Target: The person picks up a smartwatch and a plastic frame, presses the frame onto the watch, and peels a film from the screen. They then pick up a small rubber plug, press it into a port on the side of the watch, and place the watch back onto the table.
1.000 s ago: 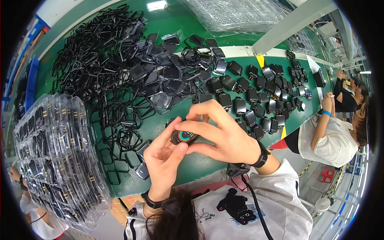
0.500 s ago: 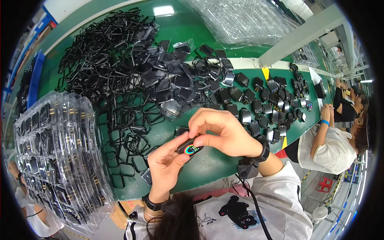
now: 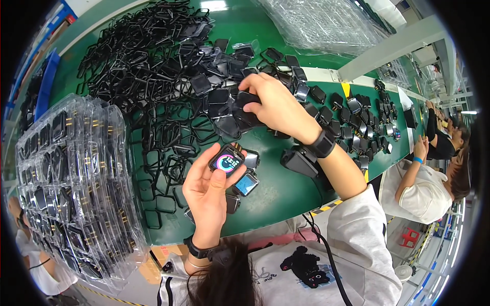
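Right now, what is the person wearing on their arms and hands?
Both hands are bare, no gloves. The left hand has a black band at the wrist with a thin bracelet just below it. The right hand has a wider black wristband, and a loose white sleeve covers the upper part of that arm. A thin black cable hangs down near the sleeve.

Smartwatch body (image 3: 226, 161): small black rounded-rect module w/ lit screen showing a colourful ring, face up, tilted, held above the tabletop in front of the person. 2nd black module (image 3: 248, 98): screen dark, at edge of the big heap of black modules, approx mid-tabletop, partly hidden by fingers.
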{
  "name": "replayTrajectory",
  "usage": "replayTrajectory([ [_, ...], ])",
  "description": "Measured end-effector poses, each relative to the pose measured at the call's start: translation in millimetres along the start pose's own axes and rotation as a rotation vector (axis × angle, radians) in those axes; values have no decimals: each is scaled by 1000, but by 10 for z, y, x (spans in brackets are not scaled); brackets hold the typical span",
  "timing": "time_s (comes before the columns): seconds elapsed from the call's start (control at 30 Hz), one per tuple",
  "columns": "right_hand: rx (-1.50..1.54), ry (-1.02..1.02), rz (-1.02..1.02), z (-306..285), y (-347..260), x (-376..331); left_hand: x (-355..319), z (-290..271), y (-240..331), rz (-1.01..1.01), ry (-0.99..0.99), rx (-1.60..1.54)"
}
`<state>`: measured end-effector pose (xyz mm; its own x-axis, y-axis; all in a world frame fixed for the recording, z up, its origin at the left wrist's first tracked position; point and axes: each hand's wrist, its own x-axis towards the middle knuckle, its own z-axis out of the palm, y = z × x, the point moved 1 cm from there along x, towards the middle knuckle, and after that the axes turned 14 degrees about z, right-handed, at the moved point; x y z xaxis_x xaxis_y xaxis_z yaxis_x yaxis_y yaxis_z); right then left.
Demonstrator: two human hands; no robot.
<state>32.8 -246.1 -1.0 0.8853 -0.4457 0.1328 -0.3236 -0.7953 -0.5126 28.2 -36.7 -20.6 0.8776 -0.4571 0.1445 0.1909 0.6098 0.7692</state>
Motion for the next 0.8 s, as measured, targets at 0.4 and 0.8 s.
replayTrajectory([
  [0.4,160,238,-709,-605,-434,-883,-62,27,56,38,-4,-11],
  [0.8,177,353,-733,-654,-409,-1138,-125,232,316,88,-132,-45],
])
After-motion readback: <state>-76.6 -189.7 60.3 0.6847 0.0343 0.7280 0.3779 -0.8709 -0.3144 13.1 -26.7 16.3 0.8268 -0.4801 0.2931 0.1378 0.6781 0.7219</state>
